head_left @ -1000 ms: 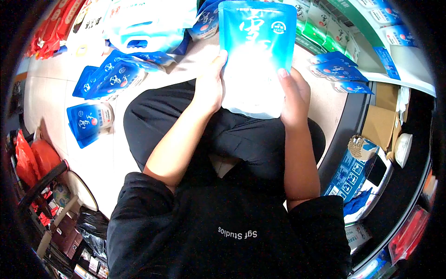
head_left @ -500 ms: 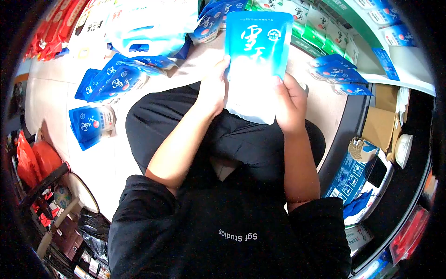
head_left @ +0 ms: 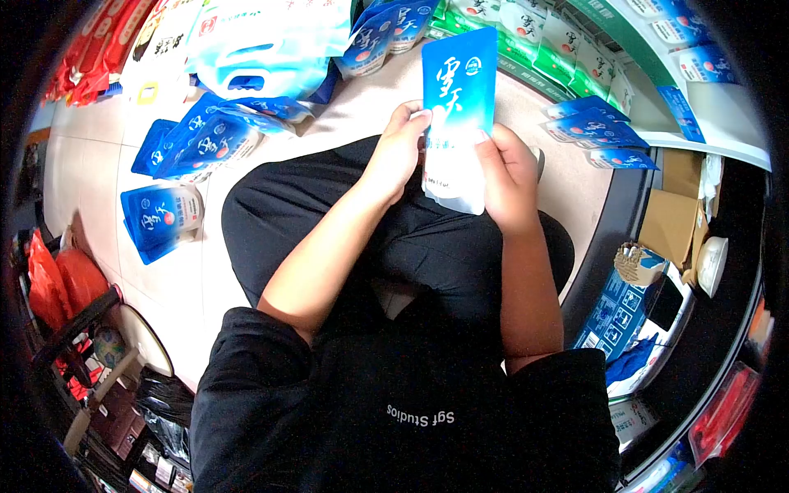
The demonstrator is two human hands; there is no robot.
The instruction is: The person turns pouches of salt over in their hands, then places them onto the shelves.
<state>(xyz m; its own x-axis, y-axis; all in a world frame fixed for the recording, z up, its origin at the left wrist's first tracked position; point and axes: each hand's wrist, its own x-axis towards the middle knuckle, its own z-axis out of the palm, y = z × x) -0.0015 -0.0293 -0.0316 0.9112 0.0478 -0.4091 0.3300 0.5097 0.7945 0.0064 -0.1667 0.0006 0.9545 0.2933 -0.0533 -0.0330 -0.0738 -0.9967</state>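
A blue-and-white pouch (head_left: 462, 82) with white lettering is held up above my crossed legs. My left hand (head_left: 396, 156) pinches its left edge, thumb on the front. On the opposite side, my right hand (head_left: 511, 177) grips the right edge, its thumb also on the front. A second layer shows along the lower left edge; I cannot tell whether it is another pouch. Similar pouches lie in an overlapping pile (head_left: 209, 144) on the floor to the left, with a smaller stack (head_left: 163, 218) below it.
More blue pouches (head_left: 596, 131) lie on the floor at right. Green-and-white packs (head_left: 567, 53) line a shelf behind them. A large white-and-blue bag (head_left: 263, 49) stands at the back left. Cardboard (head_left: 670, 226) and a white bowl (head_left: 713, 267) sit at right.
The pouch has turned and now looks narrower, with its top edge a little lower. My left hand has shifted right, and the two hands are closer together.
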